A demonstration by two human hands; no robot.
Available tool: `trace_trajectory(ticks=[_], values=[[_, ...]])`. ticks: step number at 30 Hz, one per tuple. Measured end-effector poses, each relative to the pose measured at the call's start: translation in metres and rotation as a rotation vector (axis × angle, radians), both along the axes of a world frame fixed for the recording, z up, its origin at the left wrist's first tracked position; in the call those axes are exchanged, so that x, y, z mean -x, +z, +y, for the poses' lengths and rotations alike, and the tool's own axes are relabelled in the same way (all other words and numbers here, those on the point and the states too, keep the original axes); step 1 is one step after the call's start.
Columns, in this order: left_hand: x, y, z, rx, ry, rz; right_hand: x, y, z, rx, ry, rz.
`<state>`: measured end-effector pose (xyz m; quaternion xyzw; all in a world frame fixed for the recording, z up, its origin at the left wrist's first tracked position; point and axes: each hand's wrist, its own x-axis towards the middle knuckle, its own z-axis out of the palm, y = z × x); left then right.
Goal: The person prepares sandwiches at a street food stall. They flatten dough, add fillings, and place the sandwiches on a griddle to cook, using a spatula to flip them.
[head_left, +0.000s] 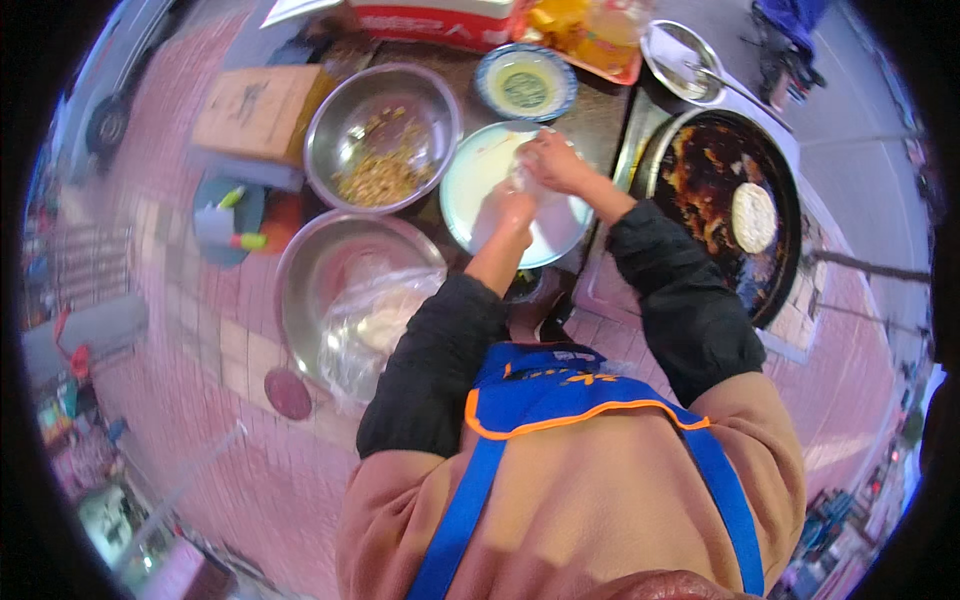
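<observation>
My left hand [512,210] and my right hand [556,164] meet over a wide pale basin [462,190] with a whitish inside. The fingers of both are closed around a small pale piece of dough [523,180], partly hidden and blurred. To the left stands a steel bowl [318,135] with a brownish crumbly filling [382,178]. Nearer me, a larger steel bowl [298,285] contains a pale dough mass under clear plastic [375,320]. On the right, a round flat dough cake [754,218] lies on a dark, oily pan [715,225].
Beyond the basin sit a blue-rimmed bowl of yellowish liquid [525,85], a red tray with yellow packages [590,30] and a steel bowl with a ladle [685,62]. A cardboard box [255,110] is at the left. The pan's long handle [870,266] juts right.
</observation>
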<state>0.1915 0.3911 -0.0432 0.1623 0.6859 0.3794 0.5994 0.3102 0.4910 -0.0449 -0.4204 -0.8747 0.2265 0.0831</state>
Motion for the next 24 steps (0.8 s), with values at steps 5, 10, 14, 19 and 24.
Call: trace_trajectory(ticks=[5, 10, 14, 19, 24], values=[[-0.018, -0.002, 0.017, -0.104, 0.282, -0.286, 0.018, 0.007, -0.002, 0.173, -0.01, -0.139], [0.019, -0.003, 0.01, -0.277, 0.067, -0.121, -0.005, 0.025, -0.03, 0.901, -0.561, 0.385], [0.069, -0.034, 0.004, -0.31, -0.239, 0.239, -0.01, 0.016, -0.053, 0.528, -0.493, -0.004], [0.067, -0.047, -0.025, 0.112, -0.136, -0.061, 0.01, 0.003, -0.068, -0.014, -0.518, 0.06], [0.047, -0.01, -0.022, -0.171, -0.171, -0.216, 0.005, 0.017, -0.07, 0.494, -0.498, 0.044]])
